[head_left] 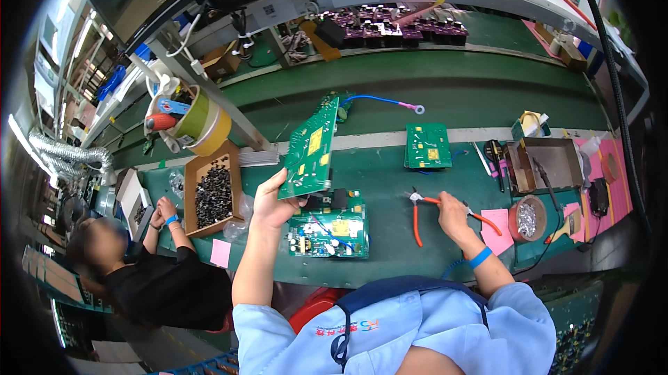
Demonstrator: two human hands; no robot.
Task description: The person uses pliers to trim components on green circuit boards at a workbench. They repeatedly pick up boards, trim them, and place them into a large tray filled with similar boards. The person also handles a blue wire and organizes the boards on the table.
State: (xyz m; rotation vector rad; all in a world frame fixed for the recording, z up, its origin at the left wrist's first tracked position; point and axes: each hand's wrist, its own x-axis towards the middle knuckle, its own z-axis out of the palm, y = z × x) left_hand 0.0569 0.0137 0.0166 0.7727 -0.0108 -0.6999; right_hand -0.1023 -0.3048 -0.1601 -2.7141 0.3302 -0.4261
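My left hand [273,202] grips a green circuit board [311,156] by its lower edge and holds it up on a tilt. Below it, a populated green board [328,236] lies flat on the bench. My right hand [456,218] has its fingers curled on one handle of orange-handled cutters [417,220], whose jaws point left and whose handles are spread. Beside that hand lies a second orange-handled tool [489,223], partly hidden. A blue wire with a ring terminal [417,108] sticks out behind the raised board. Farther back sits another green board [427,147].
At left stand a carton of small black parts [213,190] and a yellow-green bucket of tools [202,124]. On the right are a metal tray [546,163], a round tub [527,218] and a soldering iron [548,181]. A co-worker [163,274] sits at left. Purple boards [403,30] fill the shelf.
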